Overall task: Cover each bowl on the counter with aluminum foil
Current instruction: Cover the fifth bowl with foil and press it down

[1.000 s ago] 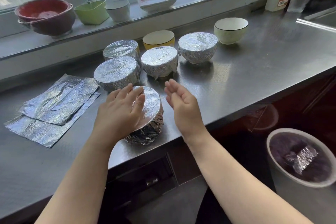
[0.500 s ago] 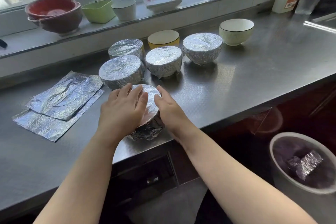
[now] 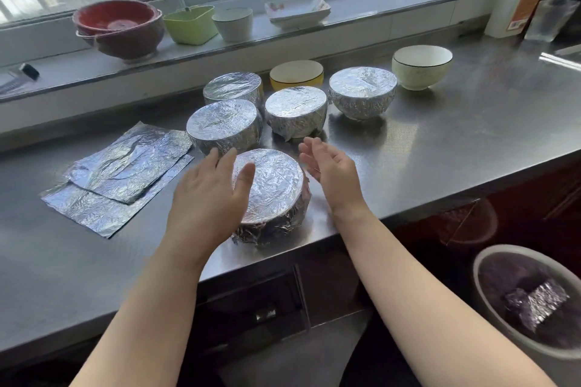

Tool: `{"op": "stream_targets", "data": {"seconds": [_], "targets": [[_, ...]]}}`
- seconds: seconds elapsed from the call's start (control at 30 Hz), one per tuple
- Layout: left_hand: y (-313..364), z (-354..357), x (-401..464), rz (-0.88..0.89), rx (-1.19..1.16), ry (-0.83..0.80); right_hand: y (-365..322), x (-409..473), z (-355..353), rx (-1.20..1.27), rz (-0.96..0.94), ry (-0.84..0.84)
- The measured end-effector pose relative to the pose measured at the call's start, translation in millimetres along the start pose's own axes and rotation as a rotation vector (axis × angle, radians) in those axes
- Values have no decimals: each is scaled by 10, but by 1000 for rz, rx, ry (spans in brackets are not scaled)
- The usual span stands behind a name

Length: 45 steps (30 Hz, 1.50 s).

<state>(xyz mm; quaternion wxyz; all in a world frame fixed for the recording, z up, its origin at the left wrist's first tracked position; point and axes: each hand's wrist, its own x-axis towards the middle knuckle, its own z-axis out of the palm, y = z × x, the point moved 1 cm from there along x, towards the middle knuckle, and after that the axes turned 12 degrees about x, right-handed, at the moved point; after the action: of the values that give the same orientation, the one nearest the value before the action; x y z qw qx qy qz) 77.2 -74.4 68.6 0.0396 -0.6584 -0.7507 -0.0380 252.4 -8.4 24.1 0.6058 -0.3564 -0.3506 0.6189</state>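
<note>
The right hand (image 3: 333, 177), which half a second ago pressed the foil against the near wrapped bowl (image 3: 272, 198), has come off it and now hovers just beside its right edge, fingers straight and spread, holding nothing. That suggests this bowl's cover is finished. The left hand (image 3: 207, 198) lies flat-fingered over the bowl's left rim, gripping nothing; whether it touches cannot be told. The bowl sits at the counter (image 3: 440, 141) front edge. The yellow bowl (image 3: 296, 74) and white bowl (image 3: 422, 65) remain uncovered; spare foil sheets (image 3: 122, 171) lie left.

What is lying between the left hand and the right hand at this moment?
In the head view, the nearest foil-covered bowl sits between the left hand and the right hand.
</note>
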Motion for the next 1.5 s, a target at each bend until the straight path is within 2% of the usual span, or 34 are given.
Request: {"op": "stream_targets", "data": {"seconds": [0.1, 0.2, 0.4, 0.57, 0.73, 0.9, 1.3, 1.43, 1.5], "targets": [[55, 66, 94, 116, 0, 103, 32, -89, 18, -20, -45, -35], [87, 139, 162, 175, -24, 51, 70, -117, 35, -80, -54, -67], [81, 187, 190, 173, -28, 26, 120, -58, 50, 16, 24, 8], [93, 175, 180, 161, -50, 37, 122, 60, 60, -12, 115, 32], [93, 181, 183, 161, -55, 44, 128, 64, 83, 122, 217, 49], [94, 182, 193, 172, -45, 58, 156, 95, 98, 226, 212, 49], [100, 179, 199, 164, -44, 63, 170, 141, 48, 188, 266, -11], [99, 175, 194, 166, -36, 48, 211, 114, 16, 99, 227, -43], [105, 161, 192, 168, -30, 42, 202, 129, -27, 69, 165, -1]]}}
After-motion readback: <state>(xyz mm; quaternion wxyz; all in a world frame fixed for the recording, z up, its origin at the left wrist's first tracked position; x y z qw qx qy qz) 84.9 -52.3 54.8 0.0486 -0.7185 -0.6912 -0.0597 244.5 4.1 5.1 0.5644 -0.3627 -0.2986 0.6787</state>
